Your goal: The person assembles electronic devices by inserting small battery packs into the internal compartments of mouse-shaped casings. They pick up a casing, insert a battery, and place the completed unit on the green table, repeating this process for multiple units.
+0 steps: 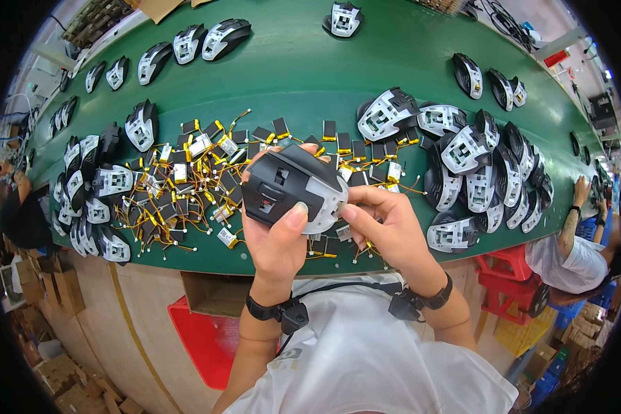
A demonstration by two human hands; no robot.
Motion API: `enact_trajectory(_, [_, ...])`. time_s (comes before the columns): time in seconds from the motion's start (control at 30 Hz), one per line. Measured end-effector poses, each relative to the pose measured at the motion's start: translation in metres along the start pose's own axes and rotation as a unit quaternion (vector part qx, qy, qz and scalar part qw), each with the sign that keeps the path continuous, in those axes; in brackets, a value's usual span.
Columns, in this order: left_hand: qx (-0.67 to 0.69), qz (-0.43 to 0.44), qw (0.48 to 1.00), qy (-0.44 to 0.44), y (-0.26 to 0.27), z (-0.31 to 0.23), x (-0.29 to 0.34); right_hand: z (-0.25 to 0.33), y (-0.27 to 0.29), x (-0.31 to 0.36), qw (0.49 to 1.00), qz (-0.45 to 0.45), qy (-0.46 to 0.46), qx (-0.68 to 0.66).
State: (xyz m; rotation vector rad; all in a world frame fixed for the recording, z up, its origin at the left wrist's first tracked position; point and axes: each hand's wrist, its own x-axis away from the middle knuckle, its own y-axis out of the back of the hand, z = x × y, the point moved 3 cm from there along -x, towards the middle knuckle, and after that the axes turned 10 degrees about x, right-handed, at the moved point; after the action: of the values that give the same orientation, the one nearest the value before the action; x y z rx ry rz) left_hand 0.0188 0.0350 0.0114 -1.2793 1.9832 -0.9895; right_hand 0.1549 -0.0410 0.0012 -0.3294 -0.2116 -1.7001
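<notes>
A black and pale grey computer mouse shell [283,185] is tilted in my left hand [277,247], whose thumb presses on its near side and whose fingertips curl round the far side. At the shell's grey right end, the thumb and forefinger of my right hand [379,215] are pinched together. Whatever lies between those fingertips is too small and covered to make out. Beneath both hands, a loose heap of small flat batteries [179,172] with yellow tape, thin wires and white plugs spreads over the green table [290,76].
More mouse shells are piled at the right [479,190] and left [114,181]; others stand in a spaced row [225,38] at the far side. A red bin [200,345] is below the table edge. Co-workers' arms show at right [569,231] and left [22,186].
</notes>
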Motion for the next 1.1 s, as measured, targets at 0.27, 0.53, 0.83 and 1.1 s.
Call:
enact_trajectory(0.27, [-0.112,0.034,0.993,-0.011,-0.001,0.001,0.005,0.0,0.0,0.001,0.999,0.043,-0.007,0.008])
enact_trajectory(0.53, [-0.105,0.037,0.994,0.01,-0.002,0.002,-0.008,-0.002,-0.002,-0.008,0.999,0.049,-0.018,-0.016])
enact_trajectory(0.83, [0.05,-0.002,0.99,0.134,0.008,0.001,-0.022,0.02,0.019,0.013,0.974,-0.144,0.157,-0.075])
enact_trajectory(1.1, [0.04,-0.045,0.991,0.122,0.004,0.007,-0.022,0.024,-0.001,-0.007,0.968,-0.037,0.14,-0.206])
